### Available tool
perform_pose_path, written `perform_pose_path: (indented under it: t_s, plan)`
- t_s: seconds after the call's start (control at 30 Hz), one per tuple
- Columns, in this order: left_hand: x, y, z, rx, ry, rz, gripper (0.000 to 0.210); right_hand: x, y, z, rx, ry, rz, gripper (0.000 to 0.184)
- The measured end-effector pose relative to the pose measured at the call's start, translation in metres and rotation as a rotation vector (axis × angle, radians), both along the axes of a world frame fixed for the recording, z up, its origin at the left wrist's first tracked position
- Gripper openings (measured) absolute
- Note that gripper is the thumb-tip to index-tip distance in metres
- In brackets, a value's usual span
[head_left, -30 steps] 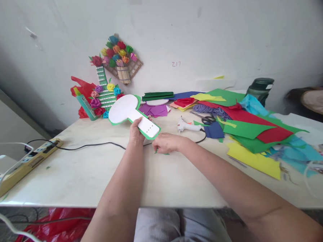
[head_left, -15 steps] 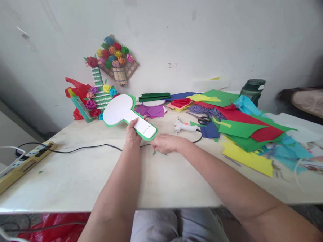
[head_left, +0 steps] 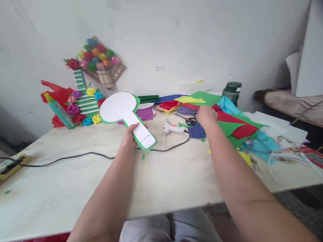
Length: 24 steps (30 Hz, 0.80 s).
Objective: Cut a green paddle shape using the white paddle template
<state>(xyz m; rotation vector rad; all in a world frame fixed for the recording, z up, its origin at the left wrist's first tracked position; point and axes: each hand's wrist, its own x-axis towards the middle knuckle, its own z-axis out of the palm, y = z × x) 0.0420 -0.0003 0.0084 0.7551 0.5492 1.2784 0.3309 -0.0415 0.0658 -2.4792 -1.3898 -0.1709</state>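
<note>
My left hand [head_left: 129,136] grips the handle of a white paddle-shaped cutout [head_left: 118,108] edged with green paper, tilted above the table. Several small dark dots mark the handle's lower end. My right hand [head_left: 206,115] reaches over the pile of coloured paper [head_left: 250,130], its fingers curled; whatever is in them is hidden. Just left of that hand lie black-handled scissors [head_left: 190,121] and a dark blue piece [head_left: 196,130]. A white glue gun [head_left: 173,128] rests between my two hands, its black cord running left across the table.
A teal glue bottle [head_left: 60,112] leans near a flower-decorated green guitar shape [head_left: 88,103] at the back left. Purple yarn [head_left: 187,110] and a dark green bottle [head_left: 232,92] stand toward the back right. A yellow power strip [head_left: 11,168] lies at the left edge.
My right hand has moved from beside the handle's lower end, right and away from me, to the paper pile. My left hand still holds the cutout. The view has shifted right.
</note>
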Motion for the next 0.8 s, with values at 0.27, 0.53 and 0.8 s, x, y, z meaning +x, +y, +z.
perform_pose_path:
  t_s: [0.27, 0.53, 0.8]
  plan:
    - [0.004, 0.0, -0.001, -0.025, 0.048, -0.003, 0.022, 0.016, 0.01, -0.031, -0.001, -0.076, 0.139, 0.027]
    - [0.006, -0.004, 0.002, -0.041, 0.064, 0.01, 0.022, 0.002, 0.021, -0.052, -0.167, -0.084, 0.317, 0.024]
    - [0.005, -0.003, 0.001, -0.038, 0.07, 0.002, 0.022, 0.002, 0.025, -0.068, -0.004, -0.177, 0.288, 0.031]
